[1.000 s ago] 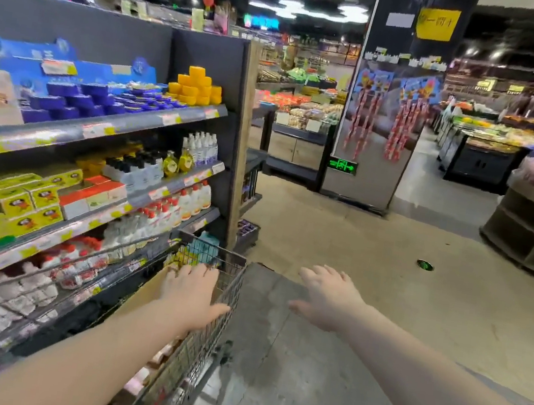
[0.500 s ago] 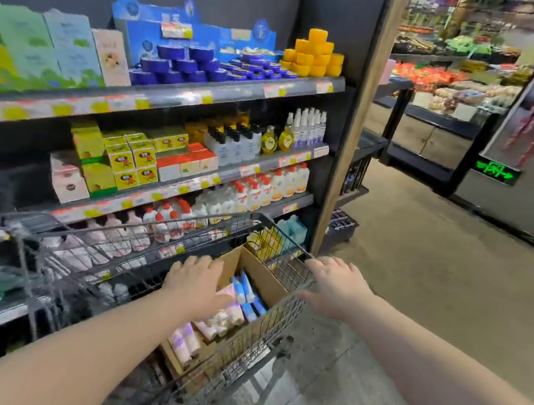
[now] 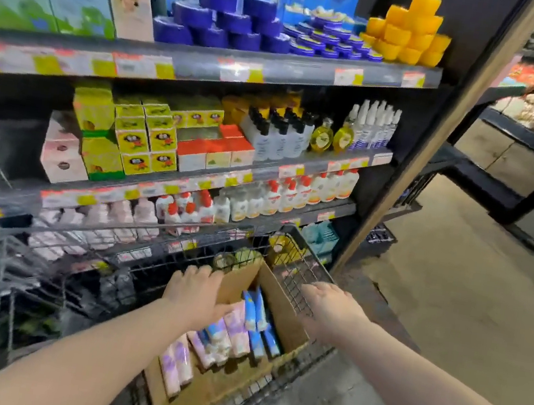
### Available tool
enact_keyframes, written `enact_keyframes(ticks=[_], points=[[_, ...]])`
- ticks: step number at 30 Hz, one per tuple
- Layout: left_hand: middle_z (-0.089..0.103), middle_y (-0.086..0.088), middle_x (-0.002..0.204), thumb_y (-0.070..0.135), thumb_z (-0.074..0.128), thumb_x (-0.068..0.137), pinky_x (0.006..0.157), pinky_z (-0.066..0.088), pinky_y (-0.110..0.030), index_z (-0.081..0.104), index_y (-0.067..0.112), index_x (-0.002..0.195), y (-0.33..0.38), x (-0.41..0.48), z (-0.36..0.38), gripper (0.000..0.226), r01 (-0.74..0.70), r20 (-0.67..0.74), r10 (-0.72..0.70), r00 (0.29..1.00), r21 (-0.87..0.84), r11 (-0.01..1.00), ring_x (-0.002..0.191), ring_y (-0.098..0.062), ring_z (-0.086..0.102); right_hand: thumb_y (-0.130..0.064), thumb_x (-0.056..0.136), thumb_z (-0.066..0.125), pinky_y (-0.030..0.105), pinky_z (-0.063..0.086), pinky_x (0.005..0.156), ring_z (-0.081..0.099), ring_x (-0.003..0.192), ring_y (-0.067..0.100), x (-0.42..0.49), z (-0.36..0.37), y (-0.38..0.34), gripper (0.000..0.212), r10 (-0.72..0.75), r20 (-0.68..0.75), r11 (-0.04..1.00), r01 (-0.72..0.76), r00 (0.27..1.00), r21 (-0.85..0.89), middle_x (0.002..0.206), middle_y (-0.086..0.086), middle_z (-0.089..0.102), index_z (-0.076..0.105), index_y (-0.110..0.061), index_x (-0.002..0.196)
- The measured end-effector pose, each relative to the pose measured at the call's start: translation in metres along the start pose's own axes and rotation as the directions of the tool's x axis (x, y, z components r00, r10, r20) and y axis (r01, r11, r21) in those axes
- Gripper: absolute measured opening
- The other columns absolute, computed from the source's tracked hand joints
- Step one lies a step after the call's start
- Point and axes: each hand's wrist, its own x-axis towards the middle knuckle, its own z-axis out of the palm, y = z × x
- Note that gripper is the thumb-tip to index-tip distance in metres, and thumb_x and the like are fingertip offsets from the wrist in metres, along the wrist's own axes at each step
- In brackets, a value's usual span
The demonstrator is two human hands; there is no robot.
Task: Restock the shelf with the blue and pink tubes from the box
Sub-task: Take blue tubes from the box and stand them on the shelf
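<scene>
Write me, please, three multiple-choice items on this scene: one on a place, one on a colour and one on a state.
1. Where does the cardboard box sit?
A. In the wire cart
B. On the floor
C. On a counter

2. What colour are the jars stacked at the right end of the top shelf?
A. Green
B. Orange
C. Black

3. In what state is the box?
A. Taped shut
B. Crushed flat
C. Open, with tubes showing

Answers:
1 A: the cart's wire walls stand round the box.
2 B: the whole pile is bright orange.
3 C: its flaps stand up, and blue and pink tubes lie inside.
</scene>
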Motion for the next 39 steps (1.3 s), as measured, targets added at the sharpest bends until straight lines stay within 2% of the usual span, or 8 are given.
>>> enact_keyframes(ticks=[5,10,15,18,22,26,32,39], points=[[0.047,-0.005,0.131,0.062,0.046,0.084,0.097,0.038,-0.042,0.04,0.019,0.13,-0.021,0.026,0.027,0.063,0.095,0.078,-0.091,0.993,-0.058,0.994,0.125,-0.027,0.042,-0.042,0.086,0.051,0.04,0.044,0.095,0.05,0.12,0.03,0.062,0.02,-0.01,0.044,-0.057,0.117,0.998,0.056,0.991,0.011,0.125,0.006,0.052,0.05,-0.018,0.122],[0.046,-0.003,0.131,0.06,0.048,0.084,0.097,0.038,-0.04,0.035,0.022,0.136,-0.039,0.047,0.054,0.066,0.24,0.139,-0.221,0.965,-0.132,0.962,0.123,-0.026,0.043,-0.043,0.082,0.051,0.039,0.05,0.082,0.058,0.104,0.029,0.13,0.053,-0.01,0.037,-0.073,0.201,0.997,0.063,0.977,0.051,0.111,0.004,0.056,0.052,-0.022,0.113],[0.036,-0.003,0.146,0.052,0.05,0.088,0.099,0.037,-0.035,0.024,0.026,0.144,-0.045,0.07,0.085,0.067,0.337,0.199,-0.293,0.935,-0.245,0.909,0.13,-0.026,0.039,-0.033,0.088,0.051,0.035,0.046,0.085,0.056,0.112,0.027,0.186,0.087,-0.004,0.032,-0.067,0.292,0.991,0.03,0.954,0.129,0.121,0.005,0.055,0.053,-0.019,0.117],[0.037,-0.007,0.143,0.048,0.048,0.09,0.096,0.04,-0.038,0.036,0.019,0.135,-0.04,0.092,0.114,0.055,0.448,0.306,-0.367,0.879,-0.264,0.854,0.124,-0.03,0.043,-0.031,0.09,0.052,0.036,0.044,0.092,0.053,0.117,0.029,0.216,0.111,0.002,0.038,-0.082,0.344,0.991,0.039,0.935,0.13,0.127,0.009,0.053,0.049,-0.016,0.125],[0.048,-0.006,0.131,0.048,0.049,0.088,0.093,0.044,-0.038,0.043,0.019,0.128,-0.031,0.127,0.156,0.05,0.533,0.385,-0.417,0.824,-0.274,0.801,0.12,-0.028,0.046,-0.028,0.092,0.052,0.035,0.043,0.092,0.054,0.115,0.031,0.251,0.146,0.01,0.033,-0.083,0.395,0.991,0.036,0.915,0.127,0.123,0.013,0.054,0.051,-0.011,0.12],[0.047,-0.004,0.131,0.048,0.05,0.087,0.092,0.041,-0.035,0.041,0.02,0.13,-0.024,0.157,0.204,0.052,0.608,0.42,-0.457,0.784,-0.372,0.701,0.122,-0.027,0.045,-0.031,0.088,0.058,0.034,0.045,0.087,0.056,0.112,0.033,0.277,0.186,0.015,0.034,-0.032,0.409,0.984,-0.043,0.912,0.173,0.119,0.015,0.057,0.052,-0.007,0.112],[0.045,-0.007,0.138,0.058,0.052,0.082,0.099,0.043,-0.041,0.036,0.022,0.137,-0.026,0.183,0.27,0.068,0.733,0.506,-0.531,0.679,-0.445,0.513,0.122,-0.028,0.049,-0.03,0.091,0.055,0.037,0.044,0.09,0.054,0.115,0.034,0.305,0.245,0.013,0.044,0.062,0.406,0.957,-0.17,0.912,0.236,0.126,0.016,0.051,0.043,-0.005,0.126],[0.053,-0.004,0.125,0.061,0.054,0.079,0.09,0.048,-0.043,0.044,0.023,0.125,-0.023,0.205,0.313,0.061,0.774,0.514,-0.592,0.621,-0.521,0.36,0.113,-0.027,0.053,-0.039,0.09,0.058,0.041,0.045,0.092,0.053,0.118,0.035,0.315,0.283,0.008,0.072,0.205,0.372,0.882,-0.335,0.905,0.33,0.138,0.015,0.042,0.022,-0.01,0.145]])
